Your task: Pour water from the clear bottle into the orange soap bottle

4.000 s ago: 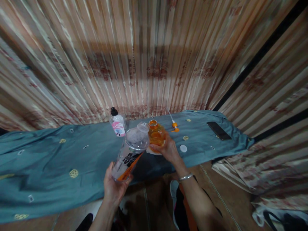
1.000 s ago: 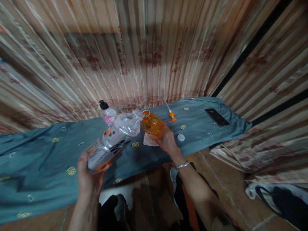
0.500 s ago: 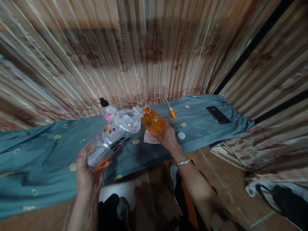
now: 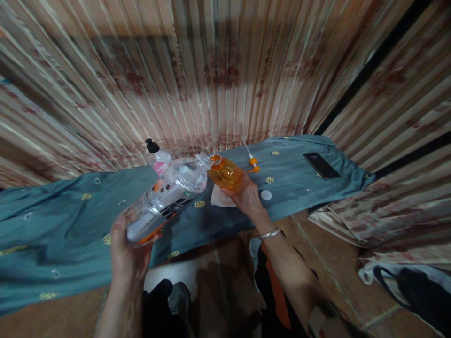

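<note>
My left hand (image 4: 132, 251) is wrapped round the base of a large clear bottle (image 4: 165, 202) with a silver and orange label. That bottle leans up to the right, its neck at the mouth of a small orange bottle (image 4: 227, 173). Closed round the orange bottle is my right hand (image 4: 246, 195), a bangle on its wrist. The orange bottle tilts to the left and has no top on. Whether liquid passes between the two mouths is too small to tell. An orange pump top (image 4: 253, 163) with a clear tube lies behind my right hand.
Behind the large bottle stands a clear pump bottle (image 4: 161, 159) with a black top. A pale cloth (image 4: 221, 198), a white round cap (image 4: 266, 195) and a black phone (image 4: 321, 165) lie on the teal cloth cover (image 4: 292, 164). Patterned curtains hang behind.
The view has shifted slightly. Both hands keep hold of their bottles, whose mouths remain close together.
</note>
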`<action>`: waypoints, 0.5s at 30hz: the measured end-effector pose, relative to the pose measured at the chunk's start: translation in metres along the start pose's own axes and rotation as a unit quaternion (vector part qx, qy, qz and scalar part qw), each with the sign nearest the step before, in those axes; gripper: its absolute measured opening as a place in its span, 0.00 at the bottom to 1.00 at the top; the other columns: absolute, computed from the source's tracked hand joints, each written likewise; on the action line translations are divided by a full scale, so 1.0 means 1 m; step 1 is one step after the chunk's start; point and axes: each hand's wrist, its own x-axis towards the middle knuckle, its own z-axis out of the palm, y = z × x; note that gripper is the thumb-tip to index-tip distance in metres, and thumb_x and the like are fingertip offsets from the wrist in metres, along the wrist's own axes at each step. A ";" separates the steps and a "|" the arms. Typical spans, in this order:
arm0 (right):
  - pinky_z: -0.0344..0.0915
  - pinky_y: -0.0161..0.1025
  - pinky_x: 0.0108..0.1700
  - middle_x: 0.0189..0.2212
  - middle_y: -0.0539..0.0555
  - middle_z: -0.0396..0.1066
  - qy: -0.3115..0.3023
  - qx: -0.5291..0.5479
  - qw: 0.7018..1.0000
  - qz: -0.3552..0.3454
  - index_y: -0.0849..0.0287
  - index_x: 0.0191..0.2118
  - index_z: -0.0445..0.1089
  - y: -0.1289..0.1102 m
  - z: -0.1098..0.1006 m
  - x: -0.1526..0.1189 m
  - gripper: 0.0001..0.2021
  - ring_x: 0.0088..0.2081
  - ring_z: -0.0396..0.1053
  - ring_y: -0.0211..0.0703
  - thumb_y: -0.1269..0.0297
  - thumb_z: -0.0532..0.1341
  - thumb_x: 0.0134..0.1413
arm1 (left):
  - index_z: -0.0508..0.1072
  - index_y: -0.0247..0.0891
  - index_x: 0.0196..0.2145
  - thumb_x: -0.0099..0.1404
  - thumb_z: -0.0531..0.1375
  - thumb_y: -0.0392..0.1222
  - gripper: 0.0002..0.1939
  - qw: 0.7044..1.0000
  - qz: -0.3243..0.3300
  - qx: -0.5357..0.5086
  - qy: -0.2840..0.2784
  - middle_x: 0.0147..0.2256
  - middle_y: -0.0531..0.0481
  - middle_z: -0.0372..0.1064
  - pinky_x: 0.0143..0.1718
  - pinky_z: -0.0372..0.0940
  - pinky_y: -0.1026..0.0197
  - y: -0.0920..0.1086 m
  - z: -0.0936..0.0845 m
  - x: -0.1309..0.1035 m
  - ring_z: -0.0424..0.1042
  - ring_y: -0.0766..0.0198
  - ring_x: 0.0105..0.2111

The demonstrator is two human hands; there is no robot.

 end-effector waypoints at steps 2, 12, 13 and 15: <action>0.79 0.59 0.62 0.57 0.67 0.82 -0.001 -0.002 1.000 0.007 0.58 0.65 0.68 0.001 0.000 0.000 0.33 0.60 0.82 0.66 0.57 0.79 0.61 | 0.84 0.38 0.40 0.33 0.84 0.66 0.41 1.000 0.009 -0.003 0.013 0.33 0.53 0.84 0.14 0.69 0.64 0.001 0.006 -0.003 0.79 0.60 0.23; 0.83 0.57 0.54 0.53 0.68 0.85 0.019 -0.033 0.999 0.024 0.60 0.63 0.70 0.009 0.001 -0.002 0.38 0.54 0.85 0.68 0.52 0.82 0.53 | 0.82 0.36 0.40 0.30 0.83 0.69 0.45 0.999 0.016 0.000 0.033 0.33 0.51 0.83 0.13 0.66 0.64 0.007 0.020 -0.015 0.76 0.62 0.23; 0.83 0.56 0.53 0.52 0.68 0.85 0.022 -0.034 0.999 0.026 0.60 0.63 0.71 0.010 0.000 -0.002 0.38 0.53 0.86 0.68 0.51 0.82 0.52 | 0.82 0.36 0.40 0.31 0.83 0.69 0.45 0.999 0.016 -0.001 0.033 0.33 0.51 0.83 0.13 0.66 0.64 0.006 0.019 -0.015 0.76 0.62 0.23; 0.83 0.55 0.51 0.51 0.67 0.86 0.031 -0.035 0.998 0.032 0.60 0.63 0.71 0.011 -0.001 -0.003 0.39 0.51 0.86 0.68 0.49 0.82 0.51 | 0.82 0.36 0.40 0.32 0.83 0.69 0.44 0.999 0.015 -0.004 0.035 0.34 0.50 0.83 0.13 0.67 0.64 0.005 0.019 -0.016 0.76 0.62 0.24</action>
